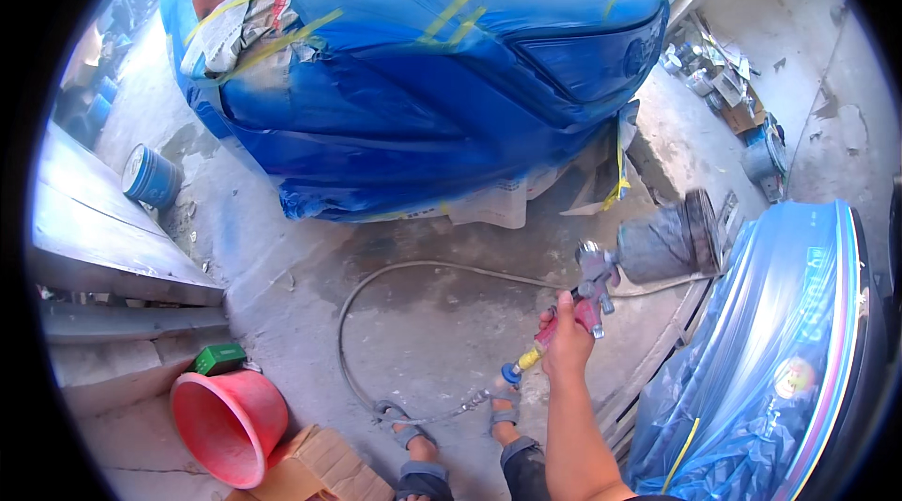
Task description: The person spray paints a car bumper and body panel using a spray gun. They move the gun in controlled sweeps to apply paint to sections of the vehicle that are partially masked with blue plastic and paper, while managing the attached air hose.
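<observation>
R hand (567,341) is up front, right of ctr, fingers clamped round the red grip of a spray gun (594,287), thumb raised along the back of it. Can't tell if the trigger's pulled. Big dark paint cup (665,242) is on the gun's right side, tipped over sideways, grubby all round. Under the grip: yellow fitting (528,358), blue ring (511,373), then the grey hose (344,332), which loops L over the concrete floor (423,308) & back R past the gun. L hand (412,498): barely a sliver at the near edge, so can't tell re: fingers.

Gun's well apart from the blue bumper (413,125) on the far side; that's got film over its upper part, w/ yellow tape (460,5) & newspaper (246,26) stuck far L. Near R: another panel (742,341) wrapped in bluish film. Over L, blue bucket (150,178) on the floor; near L, red basin (268,407), green box (218,359) just beyond it, cardboard box (329,468) beside it. Two sandalled feet (505,424) near ctr, hose coupling b/w 'em.
</observation>
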A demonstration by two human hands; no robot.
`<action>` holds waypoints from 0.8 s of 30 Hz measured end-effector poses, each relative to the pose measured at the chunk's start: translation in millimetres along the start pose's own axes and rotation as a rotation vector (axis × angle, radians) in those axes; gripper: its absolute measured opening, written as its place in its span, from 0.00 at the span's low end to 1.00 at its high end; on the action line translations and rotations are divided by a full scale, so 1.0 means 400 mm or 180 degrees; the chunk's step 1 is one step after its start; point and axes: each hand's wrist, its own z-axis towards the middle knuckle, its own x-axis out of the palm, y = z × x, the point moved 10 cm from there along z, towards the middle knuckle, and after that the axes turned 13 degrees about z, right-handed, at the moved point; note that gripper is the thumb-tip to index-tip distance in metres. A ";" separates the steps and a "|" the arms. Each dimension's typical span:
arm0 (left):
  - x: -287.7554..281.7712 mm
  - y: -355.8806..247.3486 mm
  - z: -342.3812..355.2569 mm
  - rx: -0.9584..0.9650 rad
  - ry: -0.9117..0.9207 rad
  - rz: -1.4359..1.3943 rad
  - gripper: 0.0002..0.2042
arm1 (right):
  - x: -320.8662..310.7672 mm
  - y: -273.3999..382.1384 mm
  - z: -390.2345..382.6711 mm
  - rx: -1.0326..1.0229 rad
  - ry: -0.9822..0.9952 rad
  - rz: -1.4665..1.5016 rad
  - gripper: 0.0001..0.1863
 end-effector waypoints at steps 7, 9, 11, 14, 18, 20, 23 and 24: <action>0.016 -0.025 0.007 0.0118 -0.0112 0.0094 0.29 | 0.268 0.153 -0.089 0.0382 0.1195 -0.0603 0.13; -0.006 -0.044 -0.002 0.0118 -0.0071 0.0119 0.30 | 0.363 0.221 -0.131 0.0446 0.1741 -0.0523 0.14; -0.009 -0.048 -0.011 0.0077 -0.0006 0.0155 0.30 | 0.432 0.263 -0.153 0.0655 0.2027 -0.0456 0.15; 0.054 -0.045 0.036 0.0033 -0.0037 0.0083 0.30 | 0.467 0.323 -0.129 0.0684 0.2117 -0.0360 0.18; 0.054 -0.058 0.032 0.0028 0.0026 0.0221 0.30 | 0.370 0.346 0.008 0.0669 0.1863 -0.0458 0.18; 0.046 -0.065 0.027 -0.0036 0.0063 0.0198 0.30 | 0.273 0.352 0.084 0.0753 0.1577 -0.0517 0.18; 0.019 -0.082 0.019 -0.0100 0.0029 0.0160 0.30 | 0.138 0.382 0.186 0.0593 0.1167 -0.0427 0.16; 0.007 -0.092 0.018 -0.0095 0.0004 0.0162 0.30 | 0.093 0.396 0.213 0.0481 0.1005 -0.0467 0.16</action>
